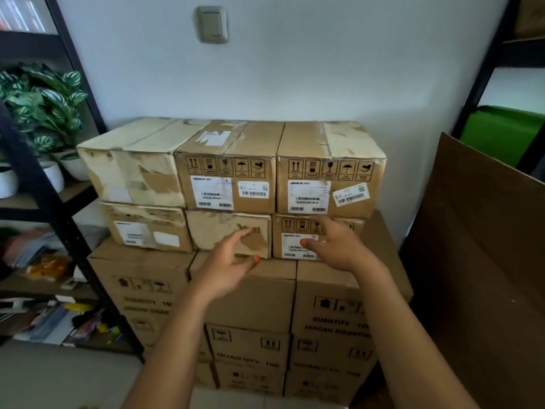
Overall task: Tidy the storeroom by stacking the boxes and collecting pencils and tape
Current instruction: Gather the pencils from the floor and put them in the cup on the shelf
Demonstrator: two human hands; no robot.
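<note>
A stack of cardboard boxes stands against the white wall. Its top row holds three worn boxes: left, middle, right. Three smaller boxes sit below them, with the middle one and the right one nearest my hands. Larger printed cartons carry them all. My left hand hovers open in front of the middle small box, fingers relaxed. My right hand is held open before the right small box, thumb near its label. Neither hand grips anything. No pencils or tape can be told apart.
A black metal shelf rack on the left holds potted plants and loose stationery clutter. A big flat brown cardboard sheet leans at the right. Another rack with a green item stands behind it.
</note>
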